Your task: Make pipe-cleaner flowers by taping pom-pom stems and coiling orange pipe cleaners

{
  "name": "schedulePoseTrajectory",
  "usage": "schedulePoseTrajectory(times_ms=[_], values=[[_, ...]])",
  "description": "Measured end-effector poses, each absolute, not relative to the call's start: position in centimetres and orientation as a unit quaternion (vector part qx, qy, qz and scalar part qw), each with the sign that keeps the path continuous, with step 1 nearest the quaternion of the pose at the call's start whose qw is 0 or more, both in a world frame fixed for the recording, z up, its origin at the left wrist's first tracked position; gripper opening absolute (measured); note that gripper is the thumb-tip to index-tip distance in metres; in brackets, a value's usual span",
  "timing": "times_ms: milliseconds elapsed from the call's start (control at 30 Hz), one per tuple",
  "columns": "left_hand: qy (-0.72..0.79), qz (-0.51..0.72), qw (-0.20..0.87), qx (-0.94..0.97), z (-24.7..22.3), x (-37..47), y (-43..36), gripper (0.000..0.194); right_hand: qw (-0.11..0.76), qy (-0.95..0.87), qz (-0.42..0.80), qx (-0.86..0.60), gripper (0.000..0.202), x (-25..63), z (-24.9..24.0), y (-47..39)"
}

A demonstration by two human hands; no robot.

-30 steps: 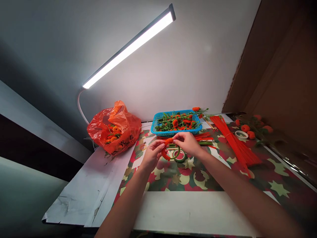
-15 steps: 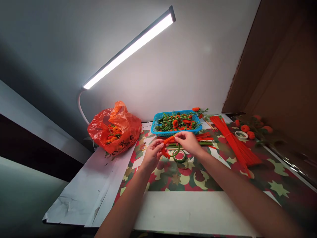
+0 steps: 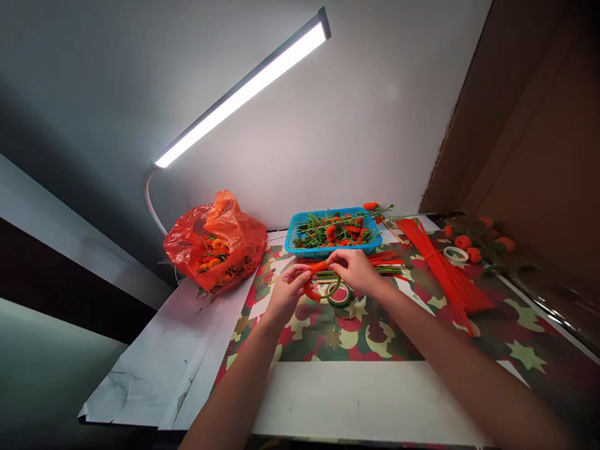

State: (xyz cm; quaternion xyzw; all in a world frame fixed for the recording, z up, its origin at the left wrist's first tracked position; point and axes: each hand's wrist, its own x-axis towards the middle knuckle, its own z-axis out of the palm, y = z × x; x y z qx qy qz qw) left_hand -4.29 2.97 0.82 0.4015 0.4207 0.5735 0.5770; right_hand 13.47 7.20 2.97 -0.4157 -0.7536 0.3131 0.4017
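Observation:
Between my two hands is a fuzzy orange pipe cleaner coil (image 3: 312, 292) with a green pipe cleaner (image 3: 334, 289) curving from it into a loop. My left hand (image 3: 291, 289) pinches the orange part from the left. From the right, my right hand (image 3: 352, 269) has thumb and forefinger closed on the upper end, where orange meets green. Behind the loop, a roll of green tape (image 3: 340, 301) lies on the patterned table cover. Green and orange pipe cleaner stems (image 3: 384, 271) lie just beyond my hands, partly hidden by them.
A blue basket (image 3: 309, 251) of orange flowers with green stems stands at the back. Left of it sits a red plastic bag (image 3: 244, 244) with orange flowers. To the right lie a bundle of orange pipe cleaners (image 3: 440, 269) and a whitish tape roll (image 3: 455, 254). A lamp (image 3: 244, 94) hangs above.
Both hands keep hold of the orange and green piece. My right hand has shifted very slightly left, and the orange coil is tilted a little differently. The view has moved slightly.

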Motion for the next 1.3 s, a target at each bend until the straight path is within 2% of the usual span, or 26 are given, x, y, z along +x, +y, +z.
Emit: schedulePoseTrajectory(times_ms=[133, 300, 367, 600, 833, 933, 1133, 1300], values=[[0.416, 0.581, 0.574, 0.399, 0.7, -4.4, 3.1, 0.025, 0.377, -0.769, 0.292, -0.425, 0.011, 13.4, 2.8, 7.2], [0.406, 0.594, 0.586, 0.373, 1.0, -4.5, 3.1, 0.034, 0.41, -0.791, 0.135, -0.433, 0.008, 13.5, 2.6, 7.1], [0.403, 0.592, 0.589, 0.374, 1.2, -4.4, 3.0, 0.036, 0.418, -0.795, 0.112, -0.426, 0.009, 13.6, 2.6, 7.1], [0.421, 0.595, 0.571, 0.377, 1.5, -4.3, 2.8, 0.035, 0.381, -0.807, 0.217, -0.395, 0.013, 13.6, 2.5, 7.3], [0.457, 0.596, 0.46, 0.474, 1.0, -4.2, 2.8, 0.028, 0.372, -0.824, 0.143, -0.403, 0.013, 13.4, 2.9, 6.7], [0.47, 0.62, 0.407, 0.479, 0.9, -4.0, 2.7, 0.029, 0.363, -0.821, 0.154, -0.413, 0.012, 13.0, 3.0, 6.5], [0.476, 0.648, 0.353, 0.478, 1.0, -3.8, 2.5, 0.026, 0.41, -0.74, 0.29, -0.448, 0.01, 12.5, 2.6, 6.7], [0.484, 0.627, 0.39, 0.47, 1.2, -4.0, 2.5, 0.02, 0.443, -0.717, 0.296, -0.449, 0.009, 12.6, 2.6, 6.7]])
